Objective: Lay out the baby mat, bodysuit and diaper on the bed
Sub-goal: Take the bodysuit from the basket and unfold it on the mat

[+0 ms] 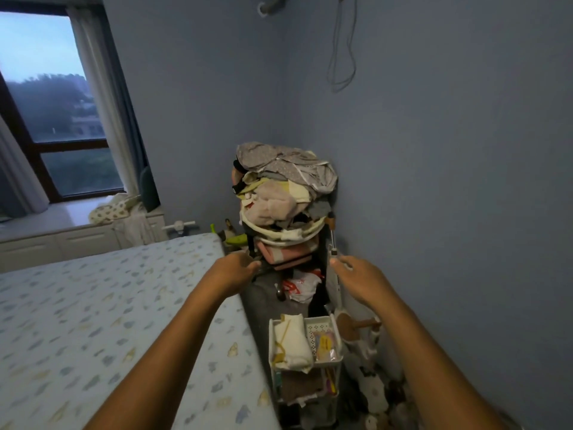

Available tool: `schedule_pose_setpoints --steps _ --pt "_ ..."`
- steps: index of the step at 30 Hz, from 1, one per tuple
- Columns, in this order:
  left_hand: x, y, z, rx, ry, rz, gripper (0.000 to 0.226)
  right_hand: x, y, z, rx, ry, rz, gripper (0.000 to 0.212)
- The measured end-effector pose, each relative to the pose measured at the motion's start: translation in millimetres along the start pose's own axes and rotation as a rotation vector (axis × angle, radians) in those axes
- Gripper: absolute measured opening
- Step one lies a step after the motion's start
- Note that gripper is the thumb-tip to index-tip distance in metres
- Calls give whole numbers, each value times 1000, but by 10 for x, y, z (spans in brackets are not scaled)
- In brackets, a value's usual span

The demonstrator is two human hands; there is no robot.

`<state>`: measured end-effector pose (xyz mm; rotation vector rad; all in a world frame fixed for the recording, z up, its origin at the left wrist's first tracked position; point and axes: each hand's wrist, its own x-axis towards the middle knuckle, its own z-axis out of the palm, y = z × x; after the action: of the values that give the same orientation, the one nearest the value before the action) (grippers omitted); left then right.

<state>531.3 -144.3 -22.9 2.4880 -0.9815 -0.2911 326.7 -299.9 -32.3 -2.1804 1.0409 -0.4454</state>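
Both arms reach forward toward a tall heap of clothes [280, 187] stacked in the room's corner. The left hand [234, 268] has its fingers curled at the dark frame under the heap, though whether it actually grips anything cannot be told through the blur. The right hand [356, 274] hangs loosely curled beside a thin metal rod [332, 240], holding nothing that shows.

To the left of the left hand spreads the bed [108, 321], covered by a pale sheet printed with small blue and tan shapes. Which items in the heap are the mat, bodysuit or diaper cannot be made out; folded pink cloth [288, 254] lies just ahead of the hands, between them.

Below and between the forearms stands a white basket cart [328, 324] holding folded cream cloth [293, 342]. A white plastic bag [302, 285] with red printing, unreadable, sits just beyond the cart. Far left of the hands, a dark-framed window [52, 119] with a pale curtain [99, 97] shows trees outside. The walls [449, 150] are blue-grey, and a cord [341, 48] dangles above the right hand.
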Motion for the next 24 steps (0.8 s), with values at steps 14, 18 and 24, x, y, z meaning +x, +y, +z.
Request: schedule_pose_setpoints --steps 14,18,24 --pt "1469 -120 1630 -59 -121 -210 41 1659 1186 1087 -9 -230 120 51" --pt "1925 -396 2305 -51 -164 -295 42 2215 1575 1686 -55 -338 126 51" --pt "2460 -924 3721 -82 -285 -451 54 2823 2459 2827 -16 -525 184 56"
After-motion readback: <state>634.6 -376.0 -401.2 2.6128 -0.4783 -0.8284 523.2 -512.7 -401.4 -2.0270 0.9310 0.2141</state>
